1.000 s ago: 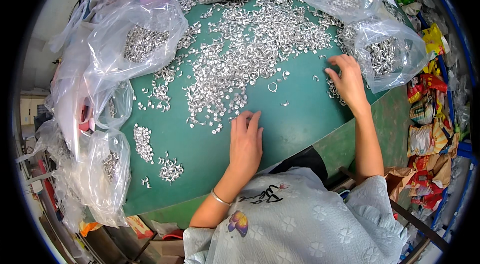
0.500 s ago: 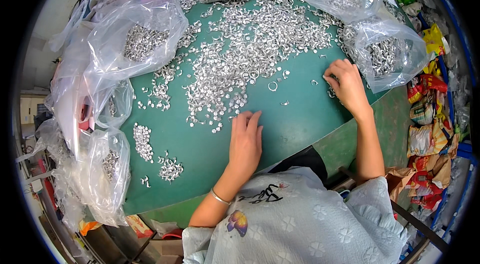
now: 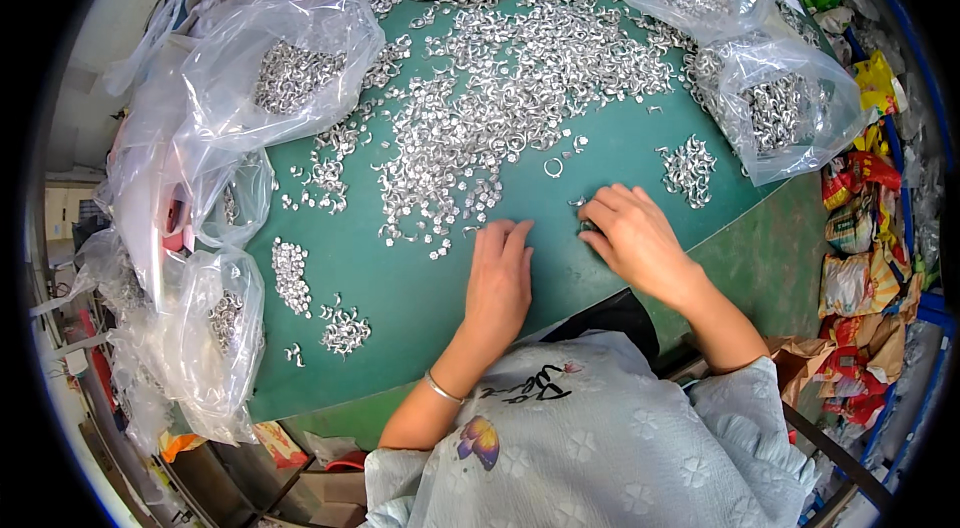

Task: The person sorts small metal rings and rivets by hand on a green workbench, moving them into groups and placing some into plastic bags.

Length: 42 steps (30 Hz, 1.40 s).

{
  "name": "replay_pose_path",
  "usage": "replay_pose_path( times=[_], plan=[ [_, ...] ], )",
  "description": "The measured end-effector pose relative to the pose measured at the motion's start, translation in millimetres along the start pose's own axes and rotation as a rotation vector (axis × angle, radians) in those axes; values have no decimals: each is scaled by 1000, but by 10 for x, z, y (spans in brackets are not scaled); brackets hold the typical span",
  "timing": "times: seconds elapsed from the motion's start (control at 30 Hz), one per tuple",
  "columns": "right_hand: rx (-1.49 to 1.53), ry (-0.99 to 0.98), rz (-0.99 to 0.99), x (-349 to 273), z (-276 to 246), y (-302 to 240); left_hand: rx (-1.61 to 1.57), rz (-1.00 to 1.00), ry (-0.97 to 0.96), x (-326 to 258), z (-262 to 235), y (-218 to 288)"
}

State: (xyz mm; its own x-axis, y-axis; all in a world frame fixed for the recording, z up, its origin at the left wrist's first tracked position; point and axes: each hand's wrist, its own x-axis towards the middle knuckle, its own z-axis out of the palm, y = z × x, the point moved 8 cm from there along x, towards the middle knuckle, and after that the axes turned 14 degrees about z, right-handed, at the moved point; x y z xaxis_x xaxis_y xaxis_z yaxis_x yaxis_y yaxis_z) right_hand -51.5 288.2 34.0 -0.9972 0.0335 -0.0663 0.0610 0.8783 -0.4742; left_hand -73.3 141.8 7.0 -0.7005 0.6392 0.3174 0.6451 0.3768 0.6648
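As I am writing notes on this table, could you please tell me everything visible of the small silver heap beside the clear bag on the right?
The heap is a loose, roughly oval cluster of small, shiny, silver pieces, metal by their look; several show curved, hook-like shapes. They lie jumbled at various angles, too small to count. It rests on the green table, left of the clear bag and beyond the right hand. Neither touches it.
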Motion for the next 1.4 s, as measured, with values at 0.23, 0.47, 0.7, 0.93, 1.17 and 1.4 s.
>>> replay_pose_path(
  times=[0.23, 0.47, 0.7, 0.93, 1.17, 1.4],
  plan=[
    [39, 314, 20, 540, -206, 302, -28, 61, -37, 117, 114, 166],
    [-49, 196, -66, 233, -196, 139, -86, 33, -53, 65, 133, 117],
    [234, 107, 45, 68, -99, 124, -162, -10, -2, 57, 118, 83],
    [102, 19, -75, -37, 287, -194, -247, -120, 60, -45, -15, 17],
    [68, 163, -91, 45, 395, -307, -187, -146, 93, -171, -136, -27],
    [168, 118, -265, -44, 570, -643, -79, -146, 214, -336, -310, -92]
  ],
)
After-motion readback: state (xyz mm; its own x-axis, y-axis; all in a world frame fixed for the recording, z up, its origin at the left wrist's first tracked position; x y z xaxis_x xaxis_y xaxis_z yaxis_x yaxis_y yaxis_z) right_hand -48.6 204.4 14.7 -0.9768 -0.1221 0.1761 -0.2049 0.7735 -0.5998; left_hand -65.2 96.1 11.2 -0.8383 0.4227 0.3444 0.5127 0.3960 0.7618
